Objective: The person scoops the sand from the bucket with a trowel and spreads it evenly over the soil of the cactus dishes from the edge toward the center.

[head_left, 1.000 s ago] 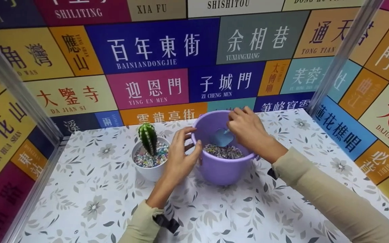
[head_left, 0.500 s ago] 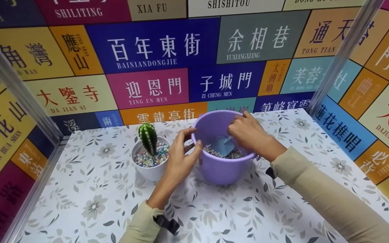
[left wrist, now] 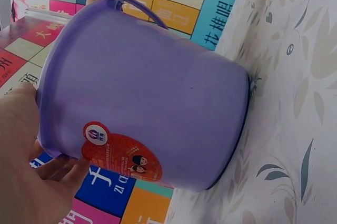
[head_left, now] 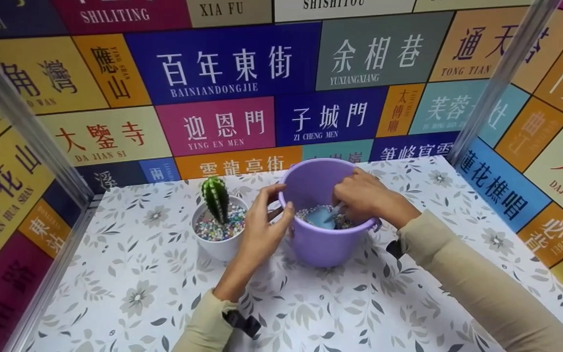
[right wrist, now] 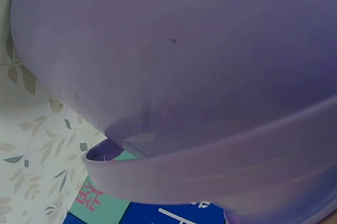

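A purple bucket point(head_left: 328, 248) stands upright on the table, with small multicoloured gravel point(head_left: 345, 222) in its bottom. My left hand point(head_left: 264, 227) grips the bucket's left rim; in the left wrist view, its thumb and fingers lie against the wall at the rim. Reaching inside from the right, my right hand point(head_left: 365, 199) holds a light blue toy shovel point(head_left: 320, 218) by its handle. The shovel's blade is down at the gravel. In the right wrist view the bucket's outer wall point(right wrist: 174, 66) fills most of the picture and the shovel is hidden.
Left of the bucket, a green cactus point(head_left: 214, 199) stands in a white pot point(head_left: 219, 250) of coloured pebbles, close to my left forearm. Flower-patterned cloth covers the table point(head_left: 311, 313). Panels with street names point(head_left: 223, 68) rise behind and at both sides.
My right hand has moved lower into the bucket, and the shovel blade has come down from above the gravel to its surface. The left hand keeps its hold on the rim.
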Available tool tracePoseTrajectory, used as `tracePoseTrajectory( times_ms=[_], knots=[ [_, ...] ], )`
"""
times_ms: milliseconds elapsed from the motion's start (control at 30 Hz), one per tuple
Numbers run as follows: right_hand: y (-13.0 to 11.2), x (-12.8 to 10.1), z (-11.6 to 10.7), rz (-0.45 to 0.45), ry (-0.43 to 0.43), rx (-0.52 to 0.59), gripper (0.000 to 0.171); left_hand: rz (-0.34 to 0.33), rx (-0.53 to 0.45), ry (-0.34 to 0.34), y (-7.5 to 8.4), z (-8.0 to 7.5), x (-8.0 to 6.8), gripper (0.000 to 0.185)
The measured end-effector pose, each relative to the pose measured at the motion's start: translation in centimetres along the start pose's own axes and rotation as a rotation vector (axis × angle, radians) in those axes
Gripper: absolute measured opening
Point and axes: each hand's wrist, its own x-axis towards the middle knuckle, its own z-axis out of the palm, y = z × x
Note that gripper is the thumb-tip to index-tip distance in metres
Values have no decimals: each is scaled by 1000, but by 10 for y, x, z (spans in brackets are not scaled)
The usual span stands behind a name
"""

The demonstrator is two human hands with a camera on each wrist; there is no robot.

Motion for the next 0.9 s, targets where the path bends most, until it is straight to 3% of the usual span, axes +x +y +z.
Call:
tracePoseTrajectory(
  times_ms=[167, 400, 900],
  knots=[
    [1, 1, -1, -22, -30, 73, 27, -18, -5, -2, 2, -1, 0, 45],
    [3, -1, -4, 32, -55, 137, 21, -14, -21, -13, 4, -1, 0, 45],
    [10, -12, -20, 61, -13, 290, 19, -5, -17, -19, 2, -3, 1, 47]
  ],
)
